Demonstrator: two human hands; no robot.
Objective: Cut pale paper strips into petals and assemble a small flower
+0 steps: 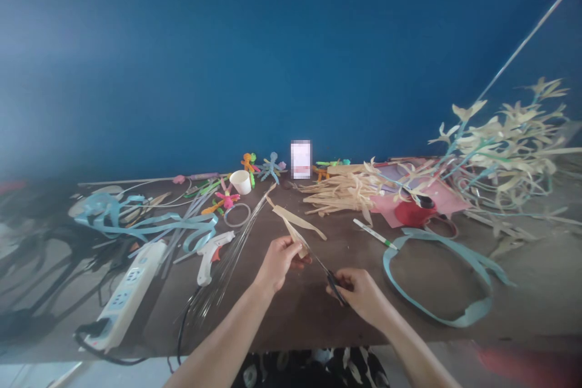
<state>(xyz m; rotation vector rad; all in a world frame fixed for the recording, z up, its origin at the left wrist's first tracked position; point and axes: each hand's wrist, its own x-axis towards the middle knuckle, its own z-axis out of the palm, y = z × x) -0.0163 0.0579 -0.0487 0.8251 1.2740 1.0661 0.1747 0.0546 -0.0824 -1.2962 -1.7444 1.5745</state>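
Observation:
Above the middle of the table, my left hand [284, 256] pinches a tan, husk-like strip [291, 230] between thumb and fingers. My right hand [359, 294] is closed around the black handles of a pair of scissors [336, 287]. The scissors' blades point up and left, reaching the strip beside my left fingertips; whether they are apart I cannot tell. Just beyond, a flat tan piece [305, 224] lies on the table. A pile of similar tan strips [343, 189] is farther back, right of centre.
Left are a white glue gun [208, 259], thin wires [240, 236], a power strip [130, 291] and blue ribbon [159, 221]. A white cup [240, 182] stands behind. Right are a marker [375, 234], a blue ribbon loop [484, 279], red tape [411, 214] and pale artificial branches [513, 127].

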